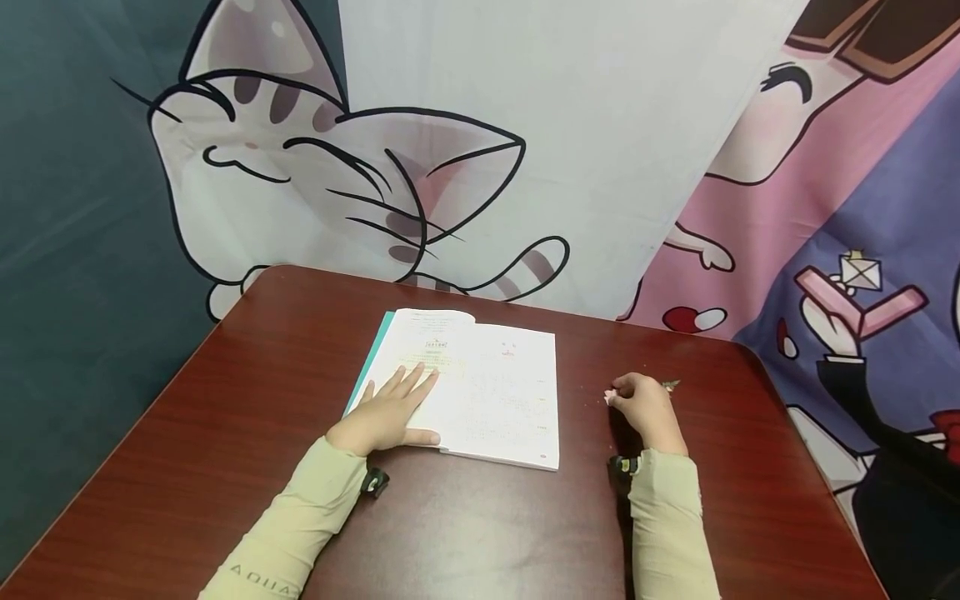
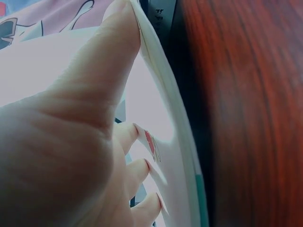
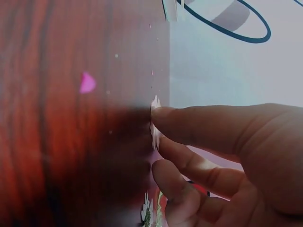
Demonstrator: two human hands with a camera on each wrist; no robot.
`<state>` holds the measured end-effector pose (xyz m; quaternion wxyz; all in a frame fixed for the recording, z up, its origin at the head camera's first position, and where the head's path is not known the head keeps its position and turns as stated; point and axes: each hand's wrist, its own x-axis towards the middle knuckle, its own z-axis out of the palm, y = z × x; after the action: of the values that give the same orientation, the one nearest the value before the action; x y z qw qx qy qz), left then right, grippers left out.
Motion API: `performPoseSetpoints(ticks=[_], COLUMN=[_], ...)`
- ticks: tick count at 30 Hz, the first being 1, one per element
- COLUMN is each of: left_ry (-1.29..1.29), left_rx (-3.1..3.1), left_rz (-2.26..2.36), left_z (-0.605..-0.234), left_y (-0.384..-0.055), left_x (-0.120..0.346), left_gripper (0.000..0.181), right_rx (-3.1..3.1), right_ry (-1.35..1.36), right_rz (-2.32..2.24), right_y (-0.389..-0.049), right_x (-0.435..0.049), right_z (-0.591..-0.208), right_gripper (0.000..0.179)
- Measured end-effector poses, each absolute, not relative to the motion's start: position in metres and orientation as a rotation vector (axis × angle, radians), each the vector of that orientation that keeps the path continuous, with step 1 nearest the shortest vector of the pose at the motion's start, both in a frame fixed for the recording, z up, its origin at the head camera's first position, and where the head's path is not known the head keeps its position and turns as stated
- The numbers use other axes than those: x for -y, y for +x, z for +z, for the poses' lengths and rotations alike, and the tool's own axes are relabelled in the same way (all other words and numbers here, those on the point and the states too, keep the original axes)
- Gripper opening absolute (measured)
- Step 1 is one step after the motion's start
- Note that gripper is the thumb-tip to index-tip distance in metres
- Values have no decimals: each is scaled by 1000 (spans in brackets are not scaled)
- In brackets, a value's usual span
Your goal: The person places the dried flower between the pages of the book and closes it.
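Observation:
An open book (image 1: pixel 510 408) with white pages and a teal cover edge lies on the table. My left hand (image 1: pixel 382 417) rests spread over its left page. In the left wrist view the thumb (image 2: pixel 111 61) reaches along the near edge of the pages, while the other fingertips touch the paper. To the right of the book, my right hand (image 1: pixel 643 408) pinches a small pale pink piece (image 1: pixel 610 398) low over the table. Seen edge-on in the right wrist view, this thin piece (image 3: pixel 155 127) has a jagged outline and the thumb lies against it.
Just beyond the right hand lies a small green jagged piece (image 1: pixel 671 386), leaf-like. A bright pink scrap (image 3: pixel 87 83) and several tiny specks are scattered on the reddish-brown table (image 1: pixel 225 417). A cartoon-printed cloth (image 1: pixel 600 150) hangs behind the table's far edge.

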<state>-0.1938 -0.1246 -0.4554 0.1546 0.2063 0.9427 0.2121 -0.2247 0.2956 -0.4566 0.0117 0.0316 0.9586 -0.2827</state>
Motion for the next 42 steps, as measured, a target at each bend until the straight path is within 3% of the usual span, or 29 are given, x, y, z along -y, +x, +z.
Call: performPoseSetpoints(ticks=[13,27,42], left_ry=[592,589,580], left_rx=[-2700,-2683,-2682], left_rz=[605,604,606], left_z=[-460,-452,-452], left_y=[-197,-195,-195], left_x=[126,125,124], left_gripper=[102,100,100], right_rx=[-2960,-3005,-2874], right_ry=[166,142,80], right_rz=[-869,-871,-1229], right_y=[-227,-230,-229], right_x=[-296,-293,-281], right_z=[-455,-458,-454], right_gripper=[16,17,10])
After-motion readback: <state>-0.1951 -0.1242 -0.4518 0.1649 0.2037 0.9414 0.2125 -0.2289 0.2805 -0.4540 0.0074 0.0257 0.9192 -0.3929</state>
